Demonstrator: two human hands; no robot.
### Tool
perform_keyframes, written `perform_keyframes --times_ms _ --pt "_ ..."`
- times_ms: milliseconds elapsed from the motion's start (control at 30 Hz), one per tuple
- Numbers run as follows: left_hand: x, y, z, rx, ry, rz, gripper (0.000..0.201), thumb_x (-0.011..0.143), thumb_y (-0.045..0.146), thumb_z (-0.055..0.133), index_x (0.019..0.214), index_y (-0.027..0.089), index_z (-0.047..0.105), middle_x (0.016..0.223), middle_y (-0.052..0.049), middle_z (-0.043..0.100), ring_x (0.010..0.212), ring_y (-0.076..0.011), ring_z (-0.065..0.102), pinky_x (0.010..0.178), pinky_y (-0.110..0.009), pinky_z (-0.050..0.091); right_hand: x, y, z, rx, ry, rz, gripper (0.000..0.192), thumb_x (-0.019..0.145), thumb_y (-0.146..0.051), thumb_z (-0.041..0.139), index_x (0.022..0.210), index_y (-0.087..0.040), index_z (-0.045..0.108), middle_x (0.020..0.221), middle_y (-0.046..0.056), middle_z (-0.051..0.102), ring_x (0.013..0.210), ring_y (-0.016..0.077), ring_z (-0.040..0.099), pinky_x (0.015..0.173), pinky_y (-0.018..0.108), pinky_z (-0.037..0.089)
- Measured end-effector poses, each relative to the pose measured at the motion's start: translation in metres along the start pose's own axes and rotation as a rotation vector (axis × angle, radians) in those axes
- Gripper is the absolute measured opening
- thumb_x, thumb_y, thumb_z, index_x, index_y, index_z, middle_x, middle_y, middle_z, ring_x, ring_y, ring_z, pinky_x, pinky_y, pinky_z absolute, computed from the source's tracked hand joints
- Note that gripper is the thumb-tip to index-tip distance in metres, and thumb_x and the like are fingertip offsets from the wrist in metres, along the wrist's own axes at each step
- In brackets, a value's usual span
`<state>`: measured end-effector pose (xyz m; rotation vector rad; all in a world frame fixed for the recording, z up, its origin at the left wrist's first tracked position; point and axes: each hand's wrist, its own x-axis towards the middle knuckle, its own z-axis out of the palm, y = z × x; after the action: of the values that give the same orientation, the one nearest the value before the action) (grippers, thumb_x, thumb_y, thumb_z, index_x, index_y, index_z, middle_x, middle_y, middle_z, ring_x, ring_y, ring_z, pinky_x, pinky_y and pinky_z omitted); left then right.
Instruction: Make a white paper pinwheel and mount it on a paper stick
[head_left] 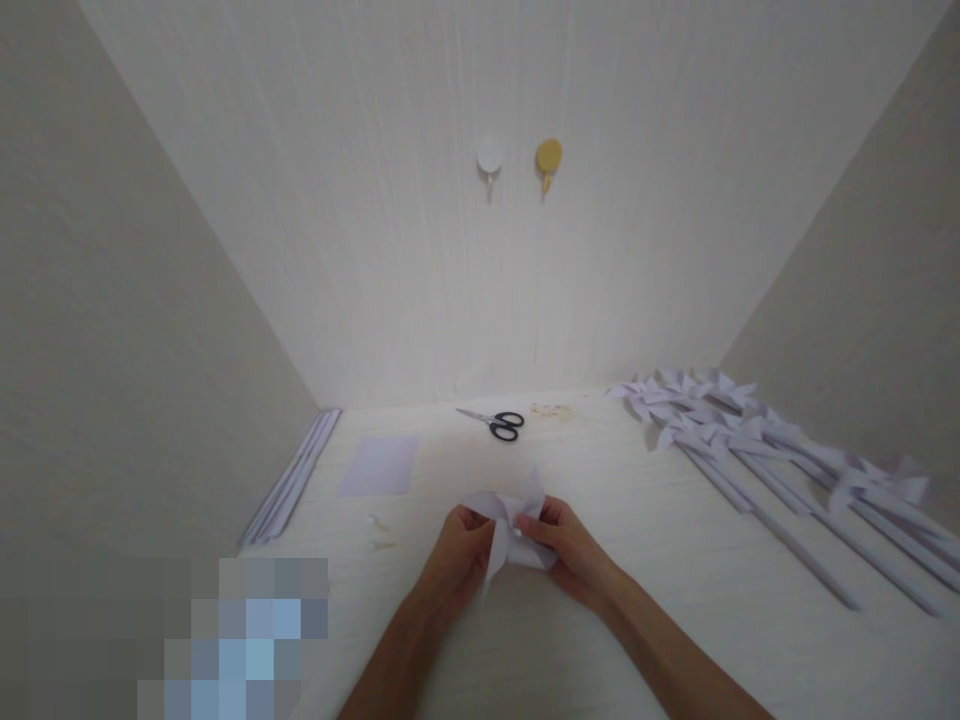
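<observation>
A pale lilac paper pinwheel (504, 530) is held between my two hands, just above the table. My left hand (466, 545) is closed on its left side, the thumb and fingers pinching the paper. My right hand (564, 540) grips it from the right, with the thumb pressing near the pinwheel's centre. A small whitish spot shows by that thumb, too small to make out. Beyond my hands lie black-handled scissors (504, 426), blades pointing left. To the left rests a flat square of lilac paper (380, 465).
Rolled paper sticks (294, 480) lie along the left wall. Several finished pinwheels on sticks (720, 440) are heaped at the right. Small pale pieces (381, 545) lie left of my hands, and beige bits (551, 411) beside the scissors. Two hooks (549, 157) hang on the back wall.
</observation>
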<state>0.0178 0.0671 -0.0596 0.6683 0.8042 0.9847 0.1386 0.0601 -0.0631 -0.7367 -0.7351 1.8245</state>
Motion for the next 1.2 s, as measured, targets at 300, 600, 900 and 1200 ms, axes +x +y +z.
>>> perform_keyframes --times_ms 300,600,900,1200 --pt "0.0055 -0.0069 -0.0091 -0.052 0.04 -0.006 0.019 0.049 0.019 0.07 0.061 0.012 0.056 0.055 0.0 0.059 0.052 -0.0111 0.054 0.053 -0.022 0.039 0.0007 0.0024 -0.0057 -0.017 -0.06 0.0 0.018 0.057 -0.018 0.069 0.073 -0.012 0.064 0.063 0.002 0.065 0.059 0.0112 0.057 0.059 0.022 0.041" --pt "0.0062 -0.0052 -0.0077 -0.034 0.012 0.06 0.025 0.053 0.025 0.068 0.073 0.012 0.058 0.067 -0.004 0.063 0.064 -0.0147 0.058 0.06 -0.024 0.042 -0.0007 0.0013 -0.0077 0.001 -0.011 0.017 0.02 0.05 -0.014 0.072 0.067 -0.013 0.063 0.06 -0.001 0.063 0.054 0.009 0.054 0.053 0.02 0.039" --pt "0.0007 -0.0012 -0.0001 -0.034 0.047 -0.005 0.028 0.048 0.022 0.071 0.071 0.011 0.059 0.065 -0.005 0.064 0.065 -0.0177 0.059 0.06 -0.027 0.043 -0.0011 0.0002 -0.0055 -0.035 -0.024 0.017 0.015 0.049 -0.016 0.072 0.062 -0.012 0.065 0.058 0.001 0.064 0.052 0.0102 0.055 0.052 0.021 0.039" --pt "0.0011 -0.0032 -0.001 -0.046 0.044 0.023 0.025 0.047 0.021 0.072 0.065 0.012 0.056 0.059 -0.002 0.061 0.055 -0.0134 0.056 0.053 -0.024 0.039 -0.0044 0.0038 -0.0057 -0.097 0.049 -0.03 0.017 0.048 -0.015 0.072 0.063 -0.011 0.066 0.058 0.003 0.065 0.05 0.0117 0.056 0.05 0.022 0.041"
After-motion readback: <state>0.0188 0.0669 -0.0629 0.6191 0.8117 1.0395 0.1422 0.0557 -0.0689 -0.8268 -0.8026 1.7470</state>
